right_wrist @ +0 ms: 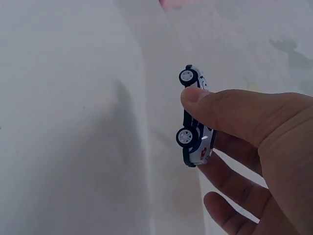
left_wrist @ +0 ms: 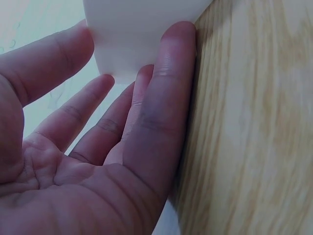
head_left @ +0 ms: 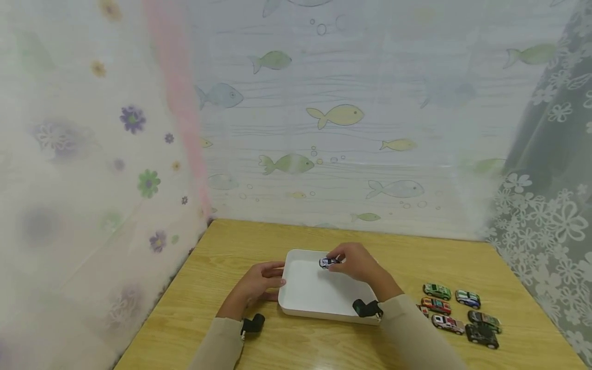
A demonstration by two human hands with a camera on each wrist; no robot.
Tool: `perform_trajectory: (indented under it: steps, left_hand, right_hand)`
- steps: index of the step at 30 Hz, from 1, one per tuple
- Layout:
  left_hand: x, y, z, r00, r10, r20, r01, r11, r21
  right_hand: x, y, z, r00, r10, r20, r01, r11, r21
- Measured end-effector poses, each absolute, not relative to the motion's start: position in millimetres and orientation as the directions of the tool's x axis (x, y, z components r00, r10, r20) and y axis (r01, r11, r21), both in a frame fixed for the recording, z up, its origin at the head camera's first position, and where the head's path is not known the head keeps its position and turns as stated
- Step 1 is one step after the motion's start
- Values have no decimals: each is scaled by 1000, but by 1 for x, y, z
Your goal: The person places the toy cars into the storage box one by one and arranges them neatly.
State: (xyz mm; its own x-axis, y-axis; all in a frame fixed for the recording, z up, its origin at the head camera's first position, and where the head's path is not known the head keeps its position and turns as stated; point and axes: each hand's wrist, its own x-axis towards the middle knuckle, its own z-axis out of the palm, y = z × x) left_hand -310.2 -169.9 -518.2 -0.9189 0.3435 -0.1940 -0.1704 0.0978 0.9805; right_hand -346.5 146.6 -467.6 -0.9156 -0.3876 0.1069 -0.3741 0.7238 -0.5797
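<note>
A white tray point(head_left: 305, 298) lies on the wooden table point(head_left: 222, 257). My right hand point(head_left: 356, 263) pinches a small white toy car point(head_left: 328, 262) between thumb and fingers above the tray's far part. In the right wrist view the car point(right_wrist: 194, 117) hangs with its wheels facing the tray's floor point(right_wrist: 68, 147), my thumb point(right_wrist: 230, 110) across its side. My left hand point(head_left: 259, 285) rests with straight fingers against the tray's left wall point(left_wrist: 132, 39); the fingers point(left_wrist: 161, 98) touch it, with the little finger along the tabletop point(left_wrist: 254, 137).
Several toy cars point(head_left: 458, 313) stand in two rows on the table to the right of the tray. Patterned curtains close in the left point(head_left: 92, 180), back and right point(head_left: 550, 205) sides. The table's near edge runs below my sleeves.
</note>
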Motion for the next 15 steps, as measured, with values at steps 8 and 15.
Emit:
perform_trajectory:
  steps: [8, 15]
  left_hand:
    - [-310, -170, -516, -917, 345, -201, -173, 108, 979]
    - [-310, -169, -515, -917, 333, -219, -191, 115, 975]
  right_hand:
    - [-352, 127, -470, -933, -353, 71, -328, 754, -569]
    - [-352, 115, -465, -932, -361, 39, -319, 762, -563]
